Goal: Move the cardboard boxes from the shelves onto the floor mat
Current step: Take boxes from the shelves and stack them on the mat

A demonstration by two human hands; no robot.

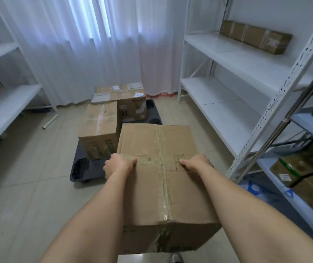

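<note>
- Right now both hands hold a big box [157,168] in front of the person, above the tiled floor [28,168] and the near end of the dark mat [87,173]
- Left hand [118,165] grips the box's left side, thumb lying on the top face, fingers curled over the edge and down the side
- Right hand [197,164] grips the right side the same way, thumb on top, fingers wrapped over the edge and hidden behind it
- Clear tape runs down the middle of the box's top and over its near face
- On the mat a tall box [98,130] stands just left of the held one, a printed box [132,109] behind it, and a flat box [117,93] at the far end by the curtain [95,44]
- On the right shelf [246,59] a long box [254,37] lies on the upper level; the level under it shows only white board
- Nearer right, another rack [303,202] carries a strapped box [307,179]
- A left shelf [4,103] stands along the other wall
</note>
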